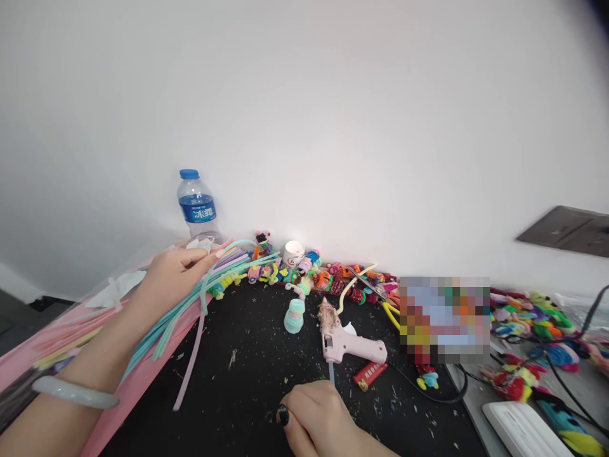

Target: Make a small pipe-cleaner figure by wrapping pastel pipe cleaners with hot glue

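My left hand (174, 276) reaches out over the table's left edge and pinches a bundle of pastel pipe cleaners (216, 282), teal, pink and lilac, that fan out from a pink packet (57, 343). A pale bangle (73, 392) sits on that wrist. My right hand (316, 419) rests near the bottom edge, fingers curled round a thin pale blue pipe cleaner (331, 373) that sticks up from the fist. Just beyond it lies a pink glue gun (347, 343) on the black mat (247, 387).
A water bottle (197, 206) stands against the white wall. Several small colourful pipe-cleaner figures (304, 273) line the back edge, with a white cup (294, 252), scissors (368, 285), a red lighter (370, 374), a pastel spool (294, 315), black cables (561, 374) and a white device (523, 428).
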The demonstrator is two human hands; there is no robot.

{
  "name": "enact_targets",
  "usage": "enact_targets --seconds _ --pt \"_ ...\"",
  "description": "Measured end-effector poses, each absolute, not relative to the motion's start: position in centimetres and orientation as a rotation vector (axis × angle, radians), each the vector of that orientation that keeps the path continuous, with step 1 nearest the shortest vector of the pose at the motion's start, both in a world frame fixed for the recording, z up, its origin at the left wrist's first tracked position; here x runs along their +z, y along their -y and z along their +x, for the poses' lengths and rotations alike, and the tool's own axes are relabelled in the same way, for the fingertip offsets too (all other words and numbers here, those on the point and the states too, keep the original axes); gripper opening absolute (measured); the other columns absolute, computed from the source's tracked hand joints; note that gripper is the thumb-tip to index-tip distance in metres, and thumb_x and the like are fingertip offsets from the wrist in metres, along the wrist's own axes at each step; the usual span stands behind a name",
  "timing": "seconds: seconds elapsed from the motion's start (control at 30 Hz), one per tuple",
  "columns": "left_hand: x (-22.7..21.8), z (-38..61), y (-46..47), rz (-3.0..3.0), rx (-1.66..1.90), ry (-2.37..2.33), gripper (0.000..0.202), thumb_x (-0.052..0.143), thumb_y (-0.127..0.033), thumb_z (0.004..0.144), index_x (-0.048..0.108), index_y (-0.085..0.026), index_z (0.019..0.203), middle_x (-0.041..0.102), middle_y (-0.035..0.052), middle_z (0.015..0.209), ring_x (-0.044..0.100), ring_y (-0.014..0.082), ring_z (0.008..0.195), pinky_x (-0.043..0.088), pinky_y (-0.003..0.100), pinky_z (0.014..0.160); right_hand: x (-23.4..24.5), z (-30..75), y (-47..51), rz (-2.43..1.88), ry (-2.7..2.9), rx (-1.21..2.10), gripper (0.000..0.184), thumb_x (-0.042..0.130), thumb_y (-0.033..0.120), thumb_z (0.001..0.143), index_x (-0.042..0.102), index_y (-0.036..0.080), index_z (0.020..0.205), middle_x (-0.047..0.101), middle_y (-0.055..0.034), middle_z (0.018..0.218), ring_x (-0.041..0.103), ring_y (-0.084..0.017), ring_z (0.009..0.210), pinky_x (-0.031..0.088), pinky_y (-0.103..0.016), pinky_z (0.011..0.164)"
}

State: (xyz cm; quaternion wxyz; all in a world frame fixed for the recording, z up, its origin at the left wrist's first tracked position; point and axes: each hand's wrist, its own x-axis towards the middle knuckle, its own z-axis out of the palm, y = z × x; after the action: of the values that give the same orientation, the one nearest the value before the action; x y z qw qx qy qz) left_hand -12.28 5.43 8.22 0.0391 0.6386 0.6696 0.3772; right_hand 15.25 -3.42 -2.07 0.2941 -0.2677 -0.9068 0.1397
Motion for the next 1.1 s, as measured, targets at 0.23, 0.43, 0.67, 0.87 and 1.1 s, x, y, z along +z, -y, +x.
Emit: enact_targets --seconds 0.23,0.43,0.67,0.87,1.1 --pt "8.5 -13.1 -5.5 1.895 1.036 -2.083 0.015 0.057 -0.034 0.075 0.067 -0.023 0.069 0.071 -0.0004 0.086 0.06 0.0217 0.081 0.041 0.026 0.069 -1.9 15.3 3.5 -0.721 2.422 0.378 0.031 0.028 0.02 0.092 0.046 0.02 0.067 0.054 -0.0003 0.056 0.048 -0.012 0.048 0.035 -0.025 0.051" --pt "8.8 -14.1 -5.6 1.65 1.094 -2.215 0.017 0.064 -0.035 0.069 0.064 -0.018 0.07 0.071 0.0006 0.088 0.061 0.0192 0.078 0.04 0.024 0.065 -1.9 15.3 3.5 -0.718 2.426 0.391 0.029 0.03 0.019 0.09 0.044 0.02 0.065 0.053 0.0007 0.056 0.046 -0.011 0.048 0.034 -0.026 0.049" --pt "9.0 -15.6 -6.2 1.822 0.737 -2.292 0.027 0.044 -0.033 0.082 0.052 -0.018 0.061 0.065 -0.0026 0.062 0.054 0.0139 0.06 0.033 0.02 0.058 -1.8 15.2 3.5 -0.704 2.415 0.388 0.029 0.03 0.02 0.091 0.043 0.02 0.066 0.053 0.0009 0.056 0.047 -0.011 0.049 0.033 -0.026 0.05" --pt "7.6 -17.1 -6.8 1.889 0.491 -2.277 0.03 0.045 -0.039 0.084 0.064 -0.019 0.073 0.063 -0.0013 0.064 0.052 0.0171 0.062 0.03 0.021 0.057 -1.6 15.2 3.5 -0.69 2.413 0.413 0.026 0.032 0.017 0.089 0.042 0.02 0.065 0.052 0.0014 0.056 0.044 -0.01 0.049 0.031 -0.025 0.049" --pt "4.5 -18.0 -7.6 1.932 0.581 -2.274 0.007 0.062 -0.026 0.072 0.064 -0.019 0.071 0.062 0.0009 0.069 0.049 0.0176 0.06 0.027 0.022 0.054 -1.3 15.1 3.6 -0.698 2.406 0.393 0.023 0.034 0.015 0.086 0.039 0.02 0.064 0.051 0.0022 0.055 0.044 -0.01 0.048 0.03 -0.025 0.049"
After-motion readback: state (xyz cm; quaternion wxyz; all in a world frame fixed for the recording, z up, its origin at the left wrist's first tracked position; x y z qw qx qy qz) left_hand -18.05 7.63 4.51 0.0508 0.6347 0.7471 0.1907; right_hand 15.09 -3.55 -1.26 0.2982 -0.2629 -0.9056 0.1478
